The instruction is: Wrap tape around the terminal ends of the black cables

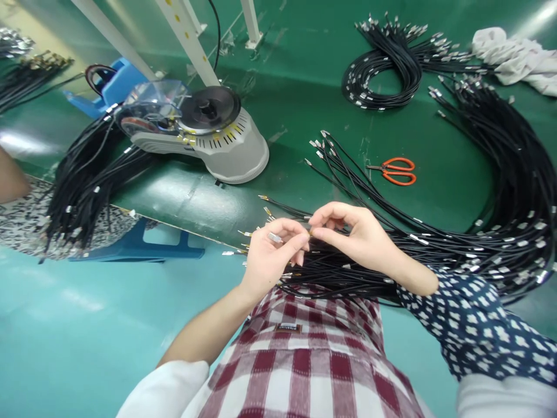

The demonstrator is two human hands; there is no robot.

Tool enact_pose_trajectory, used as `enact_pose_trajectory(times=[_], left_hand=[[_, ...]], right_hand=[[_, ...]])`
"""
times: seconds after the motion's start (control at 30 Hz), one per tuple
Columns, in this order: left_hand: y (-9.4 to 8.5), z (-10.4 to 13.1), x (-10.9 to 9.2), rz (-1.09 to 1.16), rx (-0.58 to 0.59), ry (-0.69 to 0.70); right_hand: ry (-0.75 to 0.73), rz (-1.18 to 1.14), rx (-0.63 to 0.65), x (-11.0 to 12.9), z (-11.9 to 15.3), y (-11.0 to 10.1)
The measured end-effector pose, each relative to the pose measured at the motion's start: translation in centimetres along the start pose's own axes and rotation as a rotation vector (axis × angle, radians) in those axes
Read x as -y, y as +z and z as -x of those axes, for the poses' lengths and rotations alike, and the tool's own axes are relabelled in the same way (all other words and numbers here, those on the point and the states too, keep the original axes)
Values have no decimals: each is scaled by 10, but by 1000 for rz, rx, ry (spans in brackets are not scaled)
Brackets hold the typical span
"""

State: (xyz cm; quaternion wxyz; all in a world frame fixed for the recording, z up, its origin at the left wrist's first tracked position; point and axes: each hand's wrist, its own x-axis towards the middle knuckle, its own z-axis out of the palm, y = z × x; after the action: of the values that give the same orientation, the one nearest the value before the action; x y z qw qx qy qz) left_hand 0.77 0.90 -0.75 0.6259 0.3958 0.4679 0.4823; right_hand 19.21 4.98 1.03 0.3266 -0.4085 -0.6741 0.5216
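My left hand point(276, 251) is closed, thumb and fingertips pinched together. A small silvery-white tag point(274, 237), like those on the cable ends, pokes out between its fingers. Right against it, my right hand point(353, 233) pinches with thumb and forefinger at a tiny brownish spot, too small to make out. Beneath both hands runs a thick bundle of black cables point(378, 261) with white bands and metal ends. Several cable ends fan out left of my left hand, over the table edge. A few loose cables point(348, 174) stretch out beyond my right hand.
Orange-handled scissors point(398, 171) lie on the green table point(296, 104). A grey round tape dispenser point(237, 145) stands left. Coiled cables point(383, 81) and a white cloth point(513, 58) lie at the back right. More cables point(87, 174) hang over the left edge, near another person's arm point(11, 177).
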Motion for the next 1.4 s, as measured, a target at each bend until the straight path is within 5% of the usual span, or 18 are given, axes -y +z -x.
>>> enact_pose_trajectory(times=[0.17,0.47,0.7,1.4], left_hand=[[0,1,3,-4,-3,-9],[-1,-2,0,186,6,70],[1,1,-2,148,160,-82],[-3,-1,7,237,195,-150]], right_hand=[[159,-266,46,0,2,7],[120,-115,-23,5,1,-5],[133,-263,66,7,-1,-13],[61,-182,55,6,-10,-8]])
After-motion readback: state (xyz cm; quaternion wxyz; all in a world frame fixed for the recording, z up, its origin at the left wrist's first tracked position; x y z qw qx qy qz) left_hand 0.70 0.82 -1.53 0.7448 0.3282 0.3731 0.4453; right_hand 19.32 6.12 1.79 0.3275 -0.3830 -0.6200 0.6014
